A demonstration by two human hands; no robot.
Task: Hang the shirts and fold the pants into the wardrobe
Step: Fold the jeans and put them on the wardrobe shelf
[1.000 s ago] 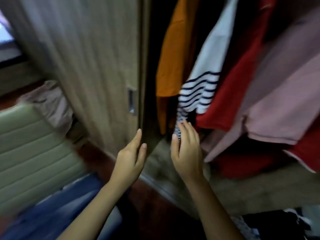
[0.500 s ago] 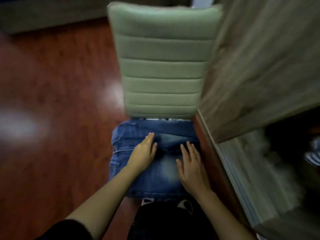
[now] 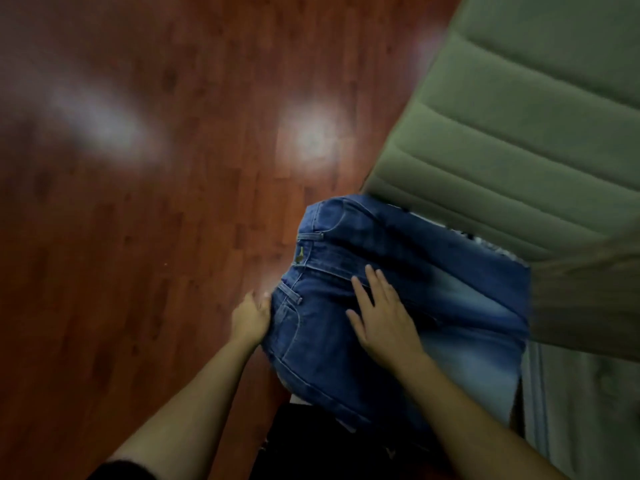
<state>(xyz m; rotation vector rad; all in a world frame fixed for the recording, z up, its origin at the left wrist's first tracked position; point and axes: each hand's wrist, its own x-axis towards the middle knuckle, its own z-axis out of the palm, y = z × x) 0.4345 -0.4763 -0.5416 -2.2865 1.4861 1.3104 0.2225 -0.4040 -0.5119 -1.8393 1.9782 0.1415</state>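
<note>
Chair (image 3: 519, 140); right hand (image 3: 384, 320) flat on jeans (image 3: 433, 278)

Single head-worn view, looking steeply down from above and close in. Frame tilted: green chair back (image 3: 519, 133) slanting across upper right, folded jeans (image 3: 398, 299) at centre, red-brown wood floor (image 3: 138, 237) filling left. Forearms entering from bottom edge. No second view.

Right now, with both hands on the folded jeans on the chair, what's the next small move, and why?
Probably slide the left hand under the jeans' edge and lift. They look folded already, the right hand lies flat on top, and the left sits at their side, so a two-handed lift should keep the fold.
</note>
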